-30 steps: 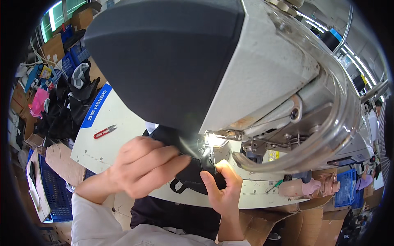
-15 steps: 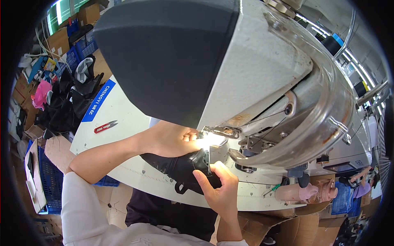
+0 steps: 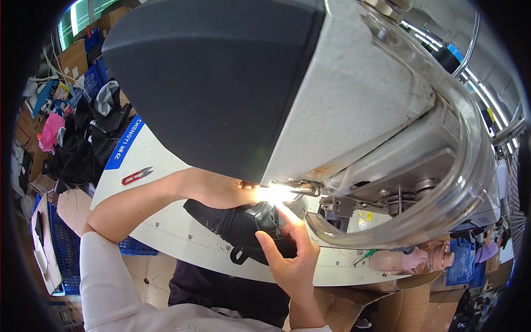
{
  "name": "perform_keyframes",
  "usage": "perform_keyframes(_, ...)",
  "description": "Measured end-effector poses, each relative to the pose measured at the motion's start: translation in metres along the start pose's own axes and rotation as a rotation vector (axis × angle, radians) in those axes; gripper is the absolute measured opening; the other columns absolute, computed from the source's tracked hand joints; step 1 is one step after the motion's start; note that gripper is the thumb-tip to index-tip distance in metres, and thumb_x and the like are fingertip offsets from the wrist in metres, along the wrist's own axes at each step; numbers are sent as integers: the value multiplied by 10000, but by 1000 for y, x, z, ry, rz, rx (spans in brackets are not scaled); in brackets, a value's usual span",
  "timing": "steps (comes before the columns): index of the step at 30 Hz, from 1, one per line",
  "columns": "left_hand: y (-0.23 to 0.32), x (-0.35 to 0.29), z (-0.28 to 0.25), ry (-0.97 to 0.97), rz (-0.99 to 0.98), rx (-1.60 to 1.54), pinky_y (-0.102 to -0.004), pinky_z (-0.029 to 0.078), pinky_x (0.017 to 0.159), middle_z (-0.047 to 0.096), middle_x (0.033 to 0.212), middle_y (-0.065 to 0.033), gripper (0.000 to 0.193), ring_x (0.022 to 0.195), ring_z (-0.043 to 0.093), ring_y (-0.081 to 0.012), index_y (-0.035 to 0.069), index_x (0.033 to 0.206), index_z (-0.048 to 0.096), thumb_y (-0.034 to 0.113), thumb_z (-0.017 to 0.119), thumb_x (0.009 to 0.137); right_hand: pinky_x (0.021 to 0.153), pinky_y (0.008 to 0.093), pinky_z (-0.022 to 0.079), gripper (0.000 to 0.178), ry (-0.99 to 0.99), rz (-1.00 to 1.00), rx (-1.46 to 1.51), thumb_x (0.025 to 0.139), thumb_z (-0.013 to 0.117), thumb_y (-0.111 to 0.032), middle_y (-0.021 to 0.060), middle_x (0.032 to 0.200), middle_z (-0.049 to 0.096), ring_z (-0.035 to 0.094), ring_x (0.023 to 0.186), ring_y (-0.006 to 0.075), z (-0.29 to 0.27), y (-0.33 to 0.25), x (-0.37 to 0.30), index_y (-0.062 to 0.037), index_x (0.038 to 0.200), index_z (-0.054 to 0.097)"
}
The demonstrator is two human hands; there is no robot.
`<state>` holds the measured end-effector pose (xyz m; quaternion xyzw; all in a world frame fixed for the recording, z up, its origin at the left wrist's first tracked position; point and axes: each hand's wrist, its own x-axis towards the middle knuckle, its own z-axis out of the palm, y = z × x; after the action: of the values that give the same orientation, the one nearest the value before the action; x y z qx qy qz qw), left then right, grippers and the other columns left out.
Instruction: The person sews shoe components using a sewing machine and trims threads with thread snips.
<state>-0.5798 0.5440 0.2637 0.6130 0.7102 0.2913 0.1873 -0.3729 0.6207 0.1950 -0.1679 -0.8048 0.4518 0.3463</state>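
Note:
A black fabric piece [image 3: 218, 221] with a small loop at its near edge lies on the white table under the sewing machine head [image 3: 287, 110]. My left hand [image 3: 218, 188] rests on its far side, fingers curled in and gripping it beside the presser foot [image 3: 301, 188]; glare from the machine's lamp washes out the fingertips. My right hand [image 3: 296, 254] is at the near right side of the piece. Its index finger points up to the lit needle area, and the thumb stands apart over the black fabric.
Red thread snips [image 3: 137, 176] lie on the table [image 3: 182, 243] at left. A clear curved guard [image 3: 387, 235] arches right of the needle. Pink bottles [image 3: 412, 259] stand at the table's right end. Black fabric [image 3: 91, 138] and blue crates [image 3: 66, 243] are at left.
My right index finger has stretched out farther toward the needle. The view has shifted, and the machine head looks larger. My left hand stays on the black fabric piece.

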Motion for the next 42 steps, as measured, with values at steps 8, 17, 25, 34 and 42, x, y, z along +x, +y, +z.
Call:
perform_keyframes(8,-10,4,-10,9,157,75,-329,384,490,585,609,-33,200,506,478,-164,37,686,629,186,683,809,553,192,360,516,-33,-14,-77,822,790,-165,-5,673,539,440,596,44,1,-11,-1,18,1262,593)
perform_keyframes(17,16,-4,-36,-145,-30,64,-329,506,643,676,799,-81,225,695,627,-221,21,895,696,218,734,794,565,203,388,486,74,-37,-47,827,786,-170,11,688,569,476,602,61,12,-12,2,31,1229,602)
perform_keyframes(25,-15,-24,-7,336,264,-79,-336,505,723,678,965,-113,271,824,633,-243,16,1020,691,125,704,772,575,192,401,447,61,-74,-69,816,793,-132,15,705,572,488,612,55,11,-13,0,31,1186,601)
perform_keyframes(34,-39,-13,-9,238,250,-72,-327,516,692,688,887,-76,172,761,640,-213,44,952,704,106,696,792,629,204,463,435,143,62,-32,833,776,-114,83,790,657,577,688,69,26,-4,-2,54,1192,596)
perform_keyframes(42,-60,-3,-7,182,231,178,-357,527,798,697,1005,-95,277,866,661,-259,87,1041,716,241,738,812,641,206,463,439,223,-7,12,821,786,-110,68,780,639,568,687,76,32,-17,11,54,1192,616)
